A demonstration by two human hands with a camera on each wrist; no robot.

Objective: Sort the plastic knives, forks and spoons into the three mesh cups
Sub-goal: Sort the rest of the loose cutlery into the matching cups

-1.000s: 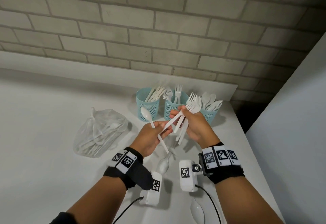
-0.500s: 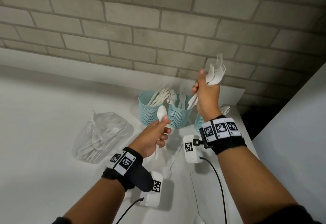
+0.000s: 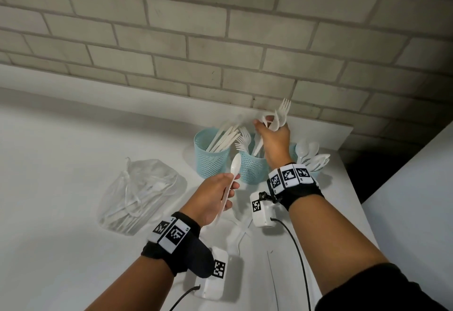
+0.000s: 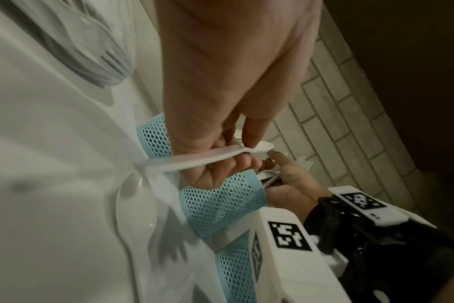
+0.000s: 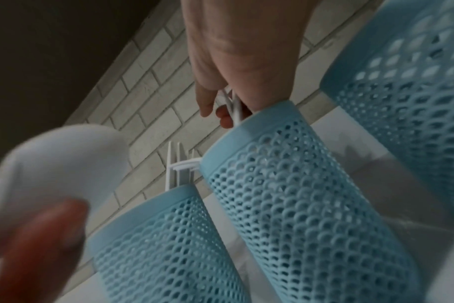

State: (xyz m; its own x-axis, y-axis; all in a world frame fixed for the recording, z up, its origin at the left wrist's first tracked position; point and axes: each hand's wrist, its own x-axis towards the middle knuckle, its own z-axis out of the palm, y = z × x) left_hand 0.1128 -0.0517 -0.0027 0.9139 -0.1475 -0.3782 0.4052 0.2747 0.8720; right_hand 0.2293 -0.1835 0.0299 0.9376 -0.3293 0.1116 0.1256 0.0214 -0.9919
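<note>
Three light-blue mesh cups stand in a row by the wall: the left cup (image 3: 210, 161) holds knives, the middle cup (image 3: 252, 171) forks, the right cup (image 3: 316, 174) spoons, partly hidden by my wrist. My right hand (image 3: 269, 124) grips a bundle of white forks (image 3: 282, 112) right over the middle cup, handles pointing down inside its rim (image 5: 249, 131). My left hand (image 3: 228, 188) holds a single white spoon (image 3: 235, 163) upright, in front of the left and middle cups. The wrist view shows my fingers curled round the spoon's handle (image 4: 210, 158).
A knotted clear plastic bag (image 3: 139, 195) with more white cutlery lies to the left. Loose pieces (image 3: 239, 234), one of them a spoon (image 4: 135, 205), lie on the white table (image 3: 61, 188) between my wrists. The brick wall is just behind the cups; the table's edge is at the right.
My hands have parted. The right hand raised the fork bundle, then brought it down over the middle cup. The left hand keeps the spoon and has turned it upright.
</note>
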